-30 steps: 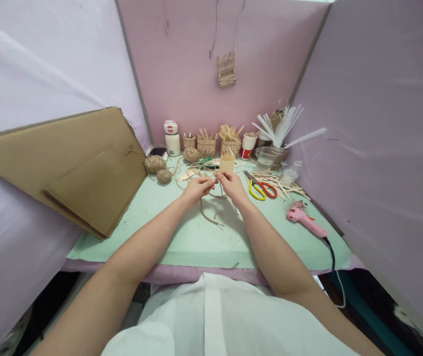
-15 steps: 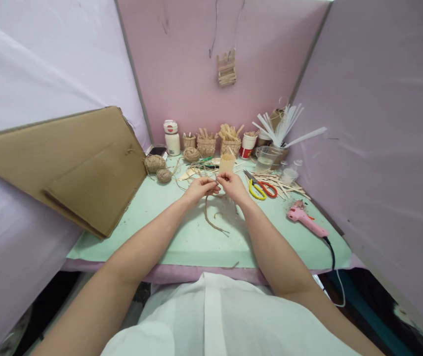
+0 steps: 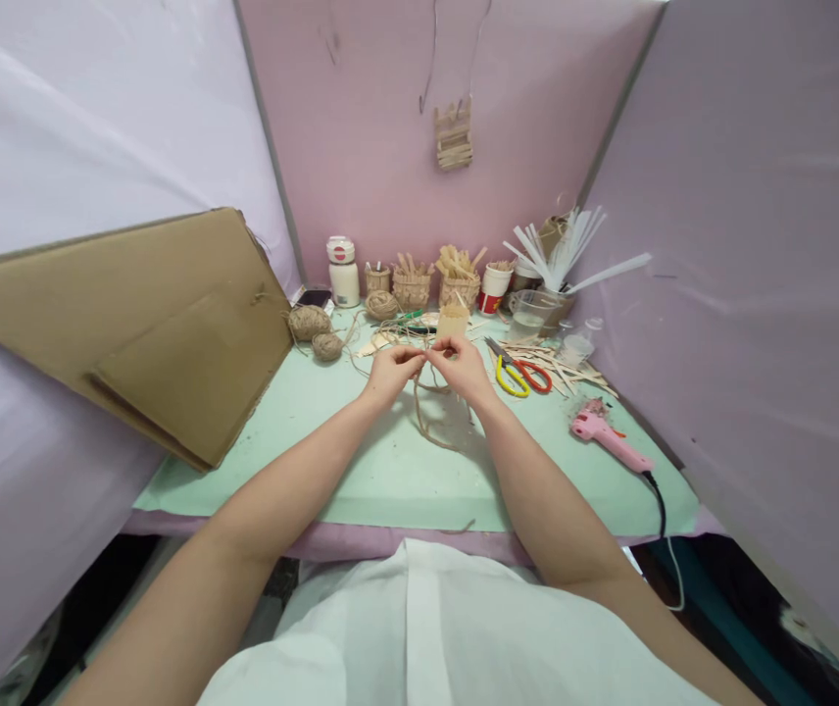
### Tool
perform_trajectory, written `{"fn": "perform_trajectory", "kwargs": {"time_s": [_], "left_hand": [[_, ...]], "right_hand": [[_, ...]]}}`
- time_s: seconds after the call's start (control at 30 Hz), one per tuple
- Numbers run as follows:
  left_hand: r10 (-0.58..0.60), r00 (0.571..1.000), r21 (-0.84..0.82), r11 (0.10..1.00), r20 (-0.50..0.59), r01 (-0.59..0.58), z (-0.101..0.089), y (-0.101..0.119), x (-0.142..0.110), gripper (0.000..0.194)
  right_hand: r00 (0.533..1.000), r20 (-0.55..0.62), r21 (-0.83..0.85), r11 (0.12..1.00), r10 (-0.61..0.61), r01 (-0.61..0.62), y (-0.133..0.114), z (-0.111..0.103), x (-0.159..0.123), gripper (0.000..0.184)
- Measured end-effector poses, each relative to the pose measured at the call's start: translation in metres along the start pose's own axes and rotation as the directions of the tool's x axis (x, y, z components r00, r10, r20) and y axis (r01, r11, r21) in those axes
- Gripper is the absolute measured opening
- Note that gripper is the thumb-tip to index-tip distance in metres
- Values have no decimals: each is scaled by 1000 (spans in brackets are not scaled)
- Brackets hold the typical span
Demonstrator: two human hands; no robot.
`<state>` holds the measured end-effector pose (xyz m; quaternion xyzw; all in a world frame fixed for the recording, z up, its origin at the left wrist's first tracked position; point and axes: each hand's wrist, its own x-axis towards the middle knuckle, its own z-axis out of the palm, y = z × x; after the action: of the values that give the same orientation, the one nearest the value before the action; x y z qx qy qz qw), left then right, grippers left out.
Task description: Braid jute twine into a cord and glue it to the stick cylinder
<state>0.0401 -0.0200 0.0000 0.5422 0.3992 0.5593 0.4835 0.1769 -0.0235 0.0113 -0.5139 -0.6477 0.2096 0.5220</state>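
Over the middle of the green tabletop, my left hand and my right hand meet fingertip to fingertip. Both pinch brown jute twine, which hangs below them in a loose curve onto the table. Just behind my right hand stands a small piece made of flat wooden sticks, its lower part hidden by that hand. To the right of it lie scissors with one yellow and one red handle.
Jute balls sit at the left beside a cardboard sheet. A pink glue gun lies at the right. Along the back are a white bottle, stick-filled baskets and a plastic cup. A stick chair hangs on the wall.
My fingertips have come closer together, and my left hand has risen slightly. The hanging twine has shifted from a loose trailing end into a rounder curve.
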Motion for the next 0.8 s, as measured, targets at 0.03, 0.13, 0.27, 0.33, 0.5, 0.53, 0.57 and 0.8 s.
{"fn": "perform_trajectory", "kwargs": {"time_s": [0.03,0.13,0.27,0.33,0.5,0.53,0.57,0.8], "left_hand": [[10,1000,18,1000,3,-10,1,0,-1,20],[-19,1000,7,1000,8,19,2,0,-1,20],[-111,993,-106,988,30,113,1,0,0,24],[-147,988,-149,977,47,153,1,2,0,26],[-202,976,-210,954,77,214,1,5,-1,24],[-204,976,-213,953,81,217,1,5,-1,23],[-201,976,-212,953,84,215,1,5,-2,22],[-201,966,-192,954,165,231,3,6,-6,16]], "right_hand": [[1000,2,-3,1000,-10,10,-1,0,-1,20],[999,47,27,1000,7,-8,-2,0,-1,19],[991,109,113,989,81,-93,-2,-1,0,23],[987,118,146,981,107,-124,-1,-1,0,25],[985,108,186,970,137,-156,1,0,0,26],[984,106,191,968,144,-162,1,0,0,26],[983,105,199,965,152,-171,1,0,0,26],[943,172,364,872,283,-328,1,1,1,20]]}}
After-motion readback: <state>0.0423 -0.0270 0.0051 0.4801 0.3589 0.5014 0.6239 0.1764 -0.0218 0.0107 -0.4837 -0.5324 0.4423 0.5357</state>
